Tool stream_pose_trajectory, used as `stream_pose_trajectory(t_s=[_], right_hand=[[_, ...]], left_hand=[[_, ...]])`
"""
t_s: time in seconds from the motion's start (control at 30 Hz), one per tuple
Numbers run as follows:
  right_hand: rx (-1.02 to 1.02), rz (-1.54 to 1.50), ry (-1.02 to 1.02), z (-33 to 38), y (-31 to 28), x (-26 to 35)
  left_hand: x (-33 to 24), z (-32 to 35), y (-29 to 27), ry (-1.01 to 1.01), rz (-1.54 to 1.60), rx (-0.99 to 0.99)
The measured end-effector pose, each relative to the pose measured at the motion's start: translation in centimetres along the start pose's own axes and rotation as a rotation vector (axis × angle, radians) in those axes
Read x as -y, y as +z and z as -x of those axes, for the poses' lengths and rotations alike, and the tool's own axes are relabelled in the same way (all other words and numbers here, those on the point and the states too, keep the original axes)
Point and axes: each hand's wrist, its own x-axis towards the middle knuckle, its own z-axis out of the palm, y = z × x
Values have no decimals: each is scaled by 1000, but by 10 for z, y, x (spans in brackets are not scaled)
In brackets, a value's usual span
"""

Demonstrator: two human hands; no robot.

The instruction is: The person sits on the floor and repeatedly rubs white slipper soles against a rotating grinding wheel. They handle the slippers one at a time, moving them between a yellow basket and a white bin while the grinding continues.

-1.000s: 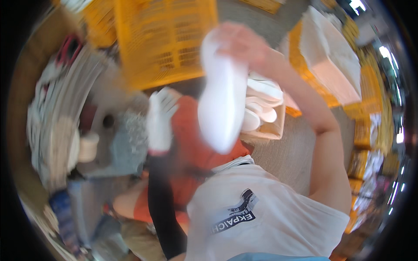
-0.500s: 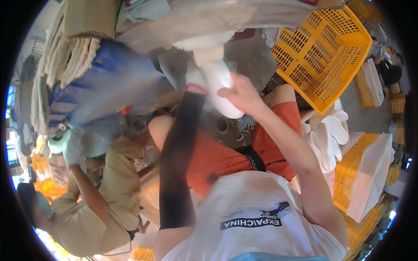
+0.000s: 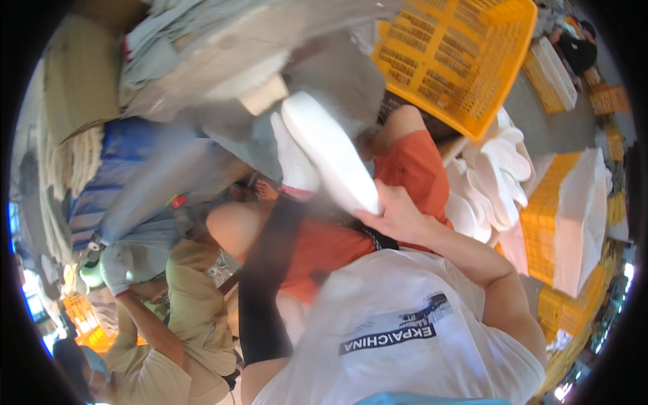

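My bare right hand (image 3: 395,212) is closed on the near end of a long, smooth white foam shoe (image 3: 331,152) held slanted above my lap. Against the shoe's left side is my left hand (image 3: 297,162), in a white glove with a red cuff; its fingers are partly hidden behind the shoe, and it seems to grip it. A dark sleeve covers that forearm. Just beyond the shoe's far end is a pale beige block (image 3: 264,96), under a blurred whitish rounded form.
A yellow perforated crate (image 3: 466,64) stands at the far right. Below it lies a pile of white shoes (image 3: 493,182), beside a yellow crate with a white liner (image 3: 577,216). At the left, a person in beige (image 3: 182,331) sits near hanging pale cloth strips (image 3: 81,162).
The white shoe has come away from the pale block, back toward my body. My right hand has shifted from its side to its near end. The view has turned somewhat.
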Motion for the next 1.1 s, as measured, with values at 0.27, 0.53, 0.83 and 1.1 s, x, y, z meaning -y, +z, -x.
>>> stream_pose_trajectory(t_s=[0.27, 0.53, 0.83, 1.1], right_hand=[[-175, 23, -97, -116, -52, -62], [61, -68, -40, -84, -16, -17], [189, -8, 108, -16, -6, -14], [-467, 751, 314, 77, -143, -39]], left_hand=[[27, -110, 14, -166, -135, 202], [-14, -67, -78, -93, -124, -77], [3, -12, -40, 214, -506, -229], [191, 33, 130, -231, -518, 304]])
